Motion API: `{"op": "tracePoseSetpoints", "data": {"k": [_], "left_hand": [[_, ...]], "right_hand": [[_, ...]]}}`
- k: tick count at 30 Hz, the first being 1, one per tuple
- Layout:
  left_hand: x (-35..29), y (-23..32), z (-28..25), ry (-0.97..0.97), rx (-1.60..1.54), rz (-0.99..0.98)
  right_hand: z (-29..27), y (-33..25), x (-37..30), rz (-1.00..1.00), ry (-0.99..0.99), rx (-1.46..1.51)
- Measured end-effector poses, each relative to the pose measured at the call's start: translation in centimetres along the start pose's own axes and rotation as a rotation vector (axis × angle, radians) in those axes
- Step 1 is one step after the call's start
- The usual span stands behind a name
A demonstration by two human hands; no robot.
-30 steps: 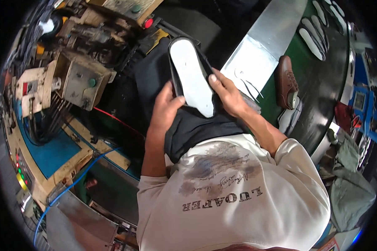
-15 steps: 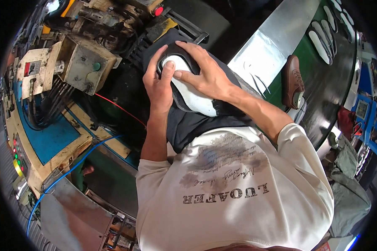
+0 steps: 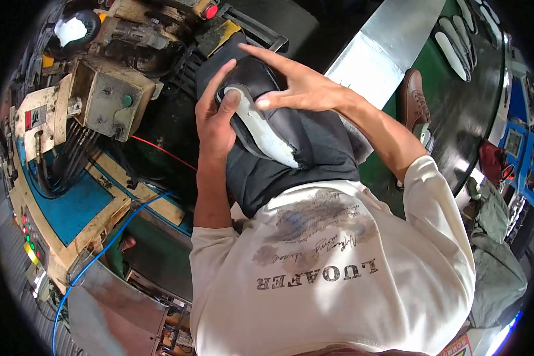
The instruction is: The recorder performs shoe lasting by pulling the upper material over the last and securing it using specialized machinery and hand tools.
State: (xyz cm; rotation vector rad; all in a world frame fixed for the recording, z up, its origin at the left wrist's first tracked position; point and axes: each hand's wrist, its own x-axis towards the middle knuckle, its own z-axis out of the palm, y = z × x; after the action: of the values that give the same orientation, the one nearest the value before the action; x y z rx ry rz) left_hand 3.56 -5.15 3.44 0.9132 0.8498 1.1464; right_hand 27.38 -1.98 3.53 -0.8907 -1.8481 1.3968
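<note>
A black shoe [image 3: 252,76], bottom up, lies across my lap on dark trousers; its long white underside [image 3: 266,136] faces up and to the left. My left hand [image 3: 215,121] holds its far, rounded end, fingers along the left side and thumb pressed on the white surface. Over the right side of that end is my right hand [image 3: 308,89], fingers stretched out and apart from the thumb. Its thumb tip rests at the edge of the white underside; whether the fingertips touch the black side I cannot tell.
At left stands a machine with a grey box [image 3: 104,98], black hoses and a blue panel [image 3: 71,202]. A blue hose [image 3: 101,252] runs below. To the right are a metal sheet [image 3: 374,53], a brown shoe [image 3: 412,98] and several white-faced soles [image 3: 454,53].
The shoe has tilted, showing more of its black side and less white. My right hand has loosened, its fingers straightening and spreading. My left hand keeps its hold.
</note>
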Motion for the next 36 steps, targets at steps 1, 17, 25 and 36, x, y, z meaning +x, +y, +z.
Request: {"op": "tracePoseSetpoints", "data": {"k": [1, 17, 25, 36], "left_hand": [[0.2, 0.0, 0.4, 0.019, 0.058, 0.039], [1.0, -5.2, 2.2, 0.143, -0.08, -0.142], [1.7, -6.0, 1.4, 0.114, 0.077, -0.09], [1.7, -5.7, 2.9, 0.262, 0.377, -0.179]], "right_hand": [[0.2, 0.0, 0.4, 0.034, 0.002, 0.018], [-0.1, 3.3, -0.6, 0.342, 0.093, 0.403], [0.5, 2.9, 0.3, 0.46, 0.094, 0.46], [1.9, 3.4, -0.2, 0.502, 0.163, 0.295]]}}
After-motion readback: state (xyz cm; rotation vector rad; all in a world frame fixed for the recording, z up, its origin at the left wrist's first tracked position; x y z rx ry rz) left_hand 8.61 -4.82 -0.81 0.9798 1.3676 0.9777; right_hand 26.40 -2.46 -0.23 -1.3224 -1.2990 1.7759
